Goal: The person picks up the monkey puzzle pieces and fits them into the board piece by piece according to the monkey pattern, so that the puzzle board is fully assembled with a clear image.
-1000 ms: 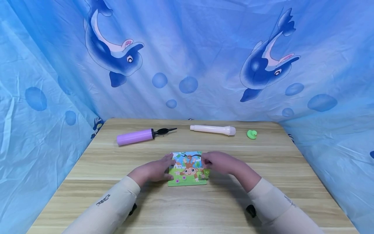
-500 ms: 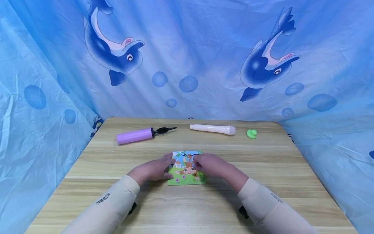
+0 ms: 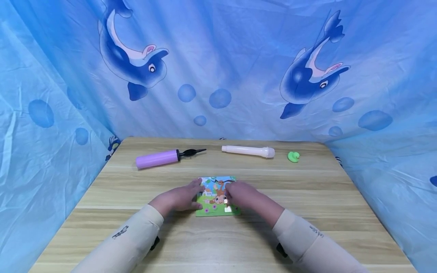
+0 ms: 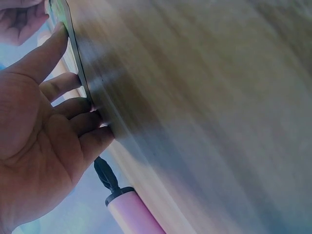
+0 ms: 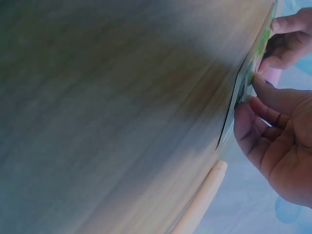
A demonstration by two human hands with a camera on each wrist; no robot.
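Note:
A jigsaw puzzle board point(image 3: 212, 210) with a cartoon monkey lies flat at the middle of the table. My left hand point(image 3: 179, 198) rests along its left side, fingers spread and mostly straight, with thumb and fingertips at the edge. Over the right half of the board is my right hand point(image 3: 243, 194), its fingers curled. In the right wrist view, its thumb and forefinger pinch a puzzle piece point(image 5: 242, 93) close over the board, mostly hidden by the fingers. A pale patch shows on the picture just below this hand.
A purple hand pump point(image 3: 157, 159) with a black nozzle lies at the back left of the wooden table point(image 3: 218, 242). Behind the board is a pale pink toy microphone point(image 3: 247, 151), and right of that a green toy duck point(image 3: 293, 156). A blue dolphin-print curtain point(image 3: 218, 57) stands behind.
My right hand has moved left from the board's right edge onto its right half, covering part of the monkey. The left hand has kept its place at the left edge.

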